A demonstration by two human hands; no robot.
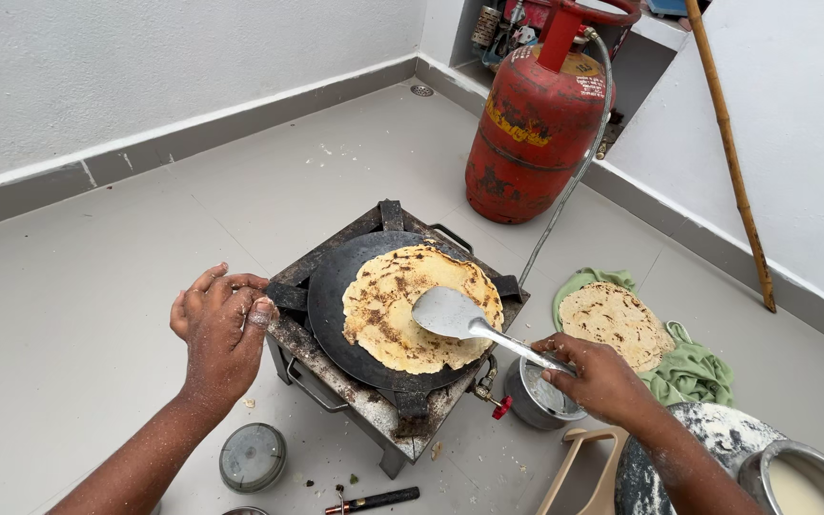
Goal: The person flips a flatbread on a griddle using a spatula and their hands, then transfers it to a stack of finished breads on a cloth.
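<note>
- Right hand (602, 380) closed around handle of flat metal spatula (450, 313), blade resting on round, brown-spotted flatbread (388, 310).
- Flatbread lying on round black iron griddle (328, 305), set on rusty square gas stove (374, 405).
- Left hand (219, 319) hovering beside stove's left edge, fingers loosely curled, empty.
- Second cooked flatbread (614, 322) lying on green cloth (693, 377), right of stove.
- Red gas cylinder (531, 129) standing behind, near white wall.
- Small steel cup (531, 401) under right hand.
- Round lidded tin (252, 458) on floor below left forearm.
</note>
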